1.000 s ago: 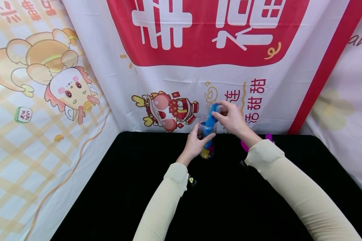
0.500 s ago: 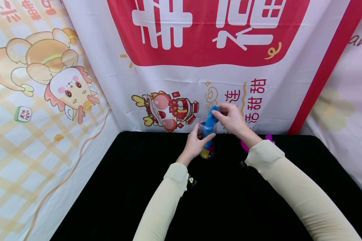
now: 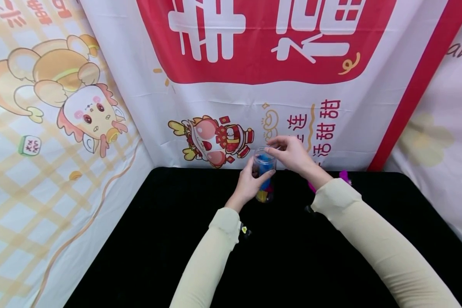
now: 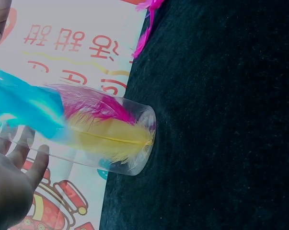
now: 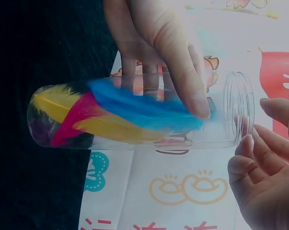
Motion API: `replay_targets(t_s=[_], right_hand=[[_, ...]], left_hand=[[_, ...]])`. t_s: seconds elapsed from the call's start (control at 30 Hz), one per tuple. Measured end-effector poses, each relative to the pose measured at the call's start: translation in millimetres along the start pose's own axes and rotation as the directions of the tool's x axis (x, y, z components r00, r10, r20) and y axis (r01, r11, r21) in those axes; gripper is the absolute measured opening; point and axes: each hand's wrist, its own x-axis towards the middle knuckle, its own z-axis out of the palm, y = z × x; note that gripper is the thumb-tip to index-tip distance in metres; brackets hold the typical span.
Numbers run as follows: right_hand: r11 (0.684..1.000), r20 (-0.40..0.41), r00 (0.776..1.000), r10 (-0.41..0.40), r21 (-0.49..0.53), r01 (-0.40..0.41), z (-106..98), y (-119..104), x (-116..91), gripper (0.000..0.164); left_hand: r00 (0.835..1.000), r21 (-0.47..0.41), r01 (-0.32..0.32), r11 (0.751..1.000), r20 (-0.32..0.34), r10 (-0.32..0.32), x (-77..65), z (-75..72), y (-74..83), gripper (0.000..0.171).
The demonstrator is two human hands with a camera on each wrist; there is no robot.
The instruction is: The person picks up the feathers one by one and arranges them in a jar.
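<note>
A clear jar (image 3: pixel 267 194) stands upright near the back edge of the black table. My left hand (image 3: pixel 250 182) grips it round the side, thumb across the front. Inside lie a blue feather (image 5: pixel 144 110), yellow feathers (image 4: pixel 108 136) and a magenta feather (image 4: pixel 94 103); the blue one sits highest, wholly below the rim. At the open mouth is my right hand (image 3: pixel 292 154), fingers loosely bent beside the rim (image 5: pixel 240 110). Nothing shows between those fingers. In the right wrist view, whether a fingertip touches the rim is hard to tell.
Another magenta feather (image 3: pixel 344 176) lies on the black table (image 3: pixel 285 261) to the right, partly hidden behind my right forearm. A printed cloth (image 3: pixel 215 98) hangs close behind the jar, with a second patterned cloth (image 3: pixel 42 179) along the left.
The blue feather, pinched by my right hand above the rim earlier, has gone down into the jar. My right hand has let go of it and lowered slightly. The left hand stays put.
</note>
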Motion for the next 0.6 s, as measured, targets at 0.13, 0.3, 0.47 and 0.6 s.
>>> replay_targets(t_s=[0.13, 0.3, 0.47, 0.6], right_hand=[[1.000, -0.004, 1.000, -0.014, -0.002, 0.014, -1.1, -0.8, -0.2, 0.027], [0.999, -0.004, 0.999, -0.035, -0.006, 0.035, -4.1, -1.0, -2.7, 0.028], [0.998, 0.000, 0.998, -0.062, -0.026, 0.062, -11.0, -0.8, -7.7, 0.025], [0.997, 0.013, 0.997, -0.070, -0.039, 0.071, -18.7, -0.4, -12.7, 0.025]], left_hand=[[1.000, -0.010, -0.001, 1.000, 0.004, 0.001, 0.1, -0.5, -0.3, 0.072], [1.000, -0.014, 0.005, 1.000, 0.012, -0.005, 1.0, -1.6, -1.3, 0.069], [1.000, -0.015, 0.014, 1.000, 0.016, -0.013, 1.7, -1.7, -2.1, 0.065], [1.000, -0.014, 0.003, 1.000, 0.012, -0.003, 2.4, -1.8, -2.5, 0.066]])
